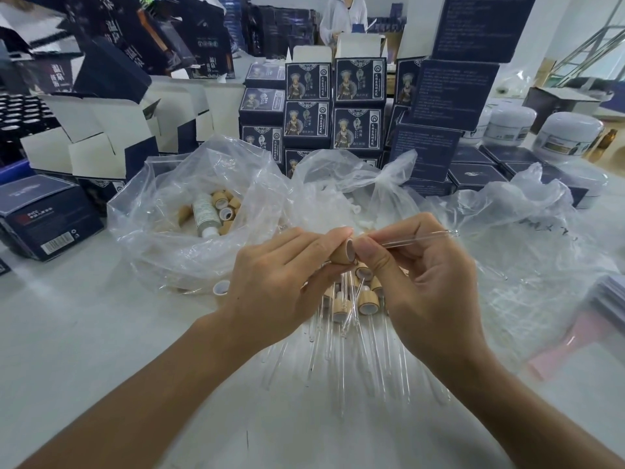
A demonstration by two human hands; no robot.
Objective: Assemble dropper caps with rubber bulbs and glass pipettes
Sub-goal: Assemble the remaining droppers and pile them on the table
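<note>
Clear glass pipettes (341, 363) lie fanned on the white tabletop (84, 333) beside finished wood-collared droppers (367, 299). Above them, the left hand (280, 275) has its grip clamped on a tan wooden dropper cap (342, 252), open mouth facing right. The right hand (426, 286) pinches a thin glass pipette (419, 237), long axis running right and slightly upward, its near end at the cap. Behind, a clear plastic bag (162, 211) holds loose wooden caps (225, 206).

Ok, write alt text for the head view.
Two hands join a dropper: the left hand holds a wooden cap, the right hand feeds in a glass pipette. Finished droppers lie beneath; behind, plastic bags and stacked dark boxes.
</note>
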